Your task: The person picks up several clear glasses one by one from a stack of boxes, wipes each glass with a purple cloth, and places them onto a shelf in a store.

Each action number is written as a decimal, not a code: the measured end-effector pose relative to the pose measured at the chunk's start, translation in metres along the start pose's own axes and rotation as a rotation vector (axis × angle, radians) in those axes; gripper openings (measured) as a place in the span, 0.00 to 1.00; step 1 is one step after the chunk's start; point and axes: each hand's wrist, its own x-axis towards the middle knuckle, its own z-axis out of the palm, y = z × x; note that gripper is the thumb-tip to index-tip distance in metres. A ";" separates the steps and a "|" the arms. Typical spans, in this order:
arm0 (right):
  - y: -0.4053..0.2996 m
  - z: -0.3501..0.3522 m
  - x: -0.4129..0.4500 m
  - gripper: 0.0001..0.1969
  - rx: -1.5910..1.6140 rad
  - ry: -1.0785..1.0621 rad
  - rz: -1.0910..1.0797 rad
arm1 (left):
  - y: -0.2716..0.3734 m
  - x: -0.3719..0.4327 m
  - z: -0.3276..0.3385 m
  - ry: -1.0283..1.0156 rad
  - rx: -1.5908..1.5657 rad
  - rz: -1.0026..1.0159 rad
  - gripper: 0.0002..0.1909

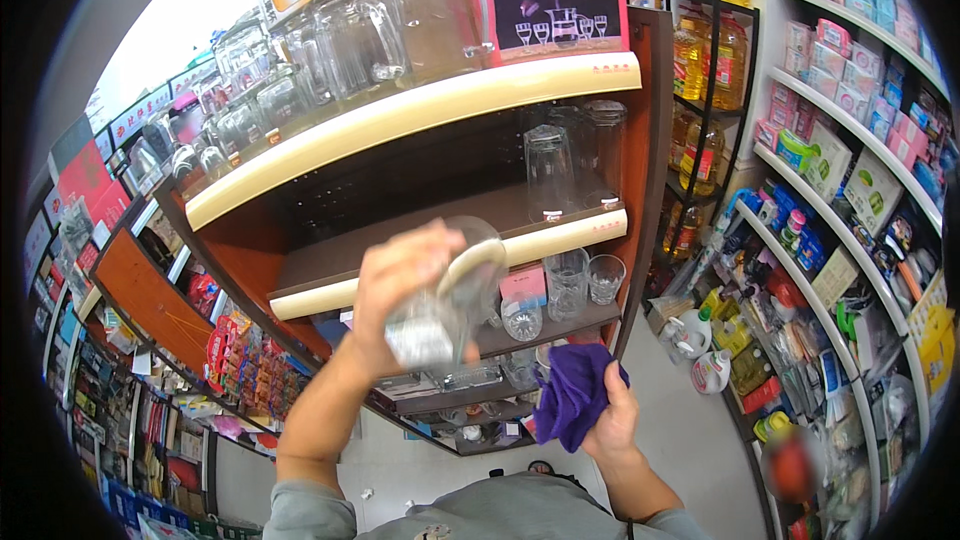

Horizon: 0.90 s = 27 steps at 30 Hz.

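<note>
My left hand (390,277) grips a clear glass vessel (471,315), which is tilted and blurred. It looks like a mug or jug, and a white label is stuck on it. My right hand (616,420), lower and to the right, holds a bunched purple cloth (571,397) apart from the glass. In front of me stands a wooden shelf unit. Its middle shelf (352,247) carries several tall upturned glasses (547,165) at the right end. Cut-glass tumblers (568,285) and a pink card (523,283) are on the shelf below.
Large glass jugs (431,15) and boxed glass sets (559,22) crowd the top shelf. Cooking oil bottles (701,150) fill a black rack (742,75) at right. Packed shelves (832,112) line the right side. Detergent jugs (697,331) stand beside the pale floor (667,420).
</note>
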 end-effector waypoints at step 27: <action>0.016 -0.058 -0.017 0.27 -0.108 0.076 0.099 | -0.198 0.027 0.067 -0.035 -0.283 -1.002 0.31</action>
